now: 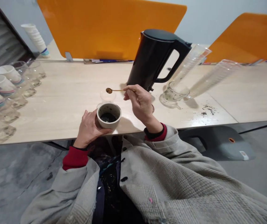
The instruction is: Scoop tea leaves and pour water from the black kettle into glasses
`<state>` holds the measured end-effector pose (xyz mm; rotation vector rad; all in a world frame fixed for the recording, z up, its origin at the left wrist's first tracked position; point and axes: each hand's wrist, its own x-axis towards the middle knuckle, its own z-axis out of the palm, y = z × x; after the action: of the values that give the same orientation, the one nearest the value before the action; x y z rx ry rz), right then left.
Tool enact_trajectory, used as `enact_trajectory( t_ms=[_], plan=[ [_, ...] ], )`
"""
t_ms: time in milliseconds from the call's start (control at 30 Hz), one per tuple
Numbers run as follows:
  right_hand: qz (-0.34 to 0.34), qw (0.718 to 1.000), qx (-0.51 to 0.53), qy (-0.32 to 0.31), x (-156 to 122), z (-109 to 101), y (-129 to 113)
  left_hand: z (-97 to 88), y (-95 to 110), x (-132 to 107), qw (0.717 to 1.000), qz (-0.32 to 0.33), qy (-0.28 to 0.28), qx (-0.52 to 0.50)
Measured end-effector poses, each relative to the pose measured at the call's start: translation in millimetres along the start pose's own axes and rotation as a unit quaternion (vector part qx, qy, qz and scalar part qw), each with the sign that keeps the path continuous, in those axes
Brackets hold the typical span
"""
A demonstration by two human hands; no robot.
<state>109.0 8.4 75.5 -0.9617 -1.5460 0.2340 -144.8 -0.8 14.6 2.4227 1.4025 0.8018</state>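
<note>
Off-white, round, ceramic-looking cup [113, 125]: located at the near edge of the pale wood-look tabletop [77, 84], in front of the wearer. The left hand [89, 127] grips it from the left and near side, fingers and thumb wrapped about the wall. Whether the base bears on the tabletop or is slightly raised cannot be determined. The mouth faces up toward the camera; dark, wet-looking matter [108, 117] lies inside.

Slim gold-coloured metal spoon [109, 91]: pinched by its handle between thumb and fingers of the right hand [141, 104]. Its long axis runs left to right, nearly level in view, with the bowl at the left end.

Governing relation: the spoon's bowl appears just beyond the cup's far rim, apart from it and not over the opening. The cup therefore lies nearer the wearer than the bowl, and to the left of the right hand. The left hand is in contact with the cup; the right stands clear. The bowl's exact height above the tabletop cannot be confirmed from this single view.

Adjacent: black lidded electric kettle [145, 62], beyond the right hand.
</note>
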Motion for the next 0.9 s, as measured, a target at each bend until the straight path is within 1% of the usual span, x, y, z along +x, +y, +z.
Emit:
enact_trajectory(
  t_ms=[100, 167, 200, 267, 333, 433, 500, 567, 633, 767, 900],
  plan=[
    [0.046, 0.996, 0.056, 0.06, 0, -5, 2, -1.5, -2, 1, 1.0, 0.004, -0.002, 0.002],
    [0.071, 0.988, 0.083, 0.108, -1, -15, 7, -3.0, -3, 1, 1.0, 0.005, -0.001, -0.002],
    [0.079, 0.984, 0.088, 0.135, -2, -23, 9, -3.7, -3, 2, 1.0, 0.005, -0.001, -0.006],
    [0.084, 0.975, 0.075, 0.193, -5, -49, 14, -5.0, -3, 2, 1.0, 0.008, -0.001, -0.016],
    [0.078, 0.963, 0.042, 0.256, -10, -82, 18, -5.9, -3, 2, 1.0, 0.012, 0.002, -0.027],
    [0.064, 0.934, 0.002, 0.352, -16, -133, 27, -6.2, -4, 3, 0.999, 0.019, 0.009, -0.039],
    [0.073, 0.917, -0.021, 0.391, -19, -160, 38, -5.7, -6, 3, 0.999, 0.025, 0.011, -0.041],
    [0.105, 0.906, -0.054, 0.406, -20, -178, 52, -4.6, -9, 3, 0.999, 0.028, 0.013, -0.04],
    [0.15, 0.897, -0.091, 0.405, -19, -185, 68, -3.7, -11, 4, 0.999, 0.028, 0.016, -0.038],
    [0.22, 0.891, -0.141, 0.372, -14, -184, 95, -4.1, -10, 5, 0.998, 0.025, 0.024, -0.045],
    [0.248, 0.892, -0.179, 0.333, -13, -184, 109, -7.4, -7, 5, 0.998, 0.028, 0.016, -0.047]
  ],
)
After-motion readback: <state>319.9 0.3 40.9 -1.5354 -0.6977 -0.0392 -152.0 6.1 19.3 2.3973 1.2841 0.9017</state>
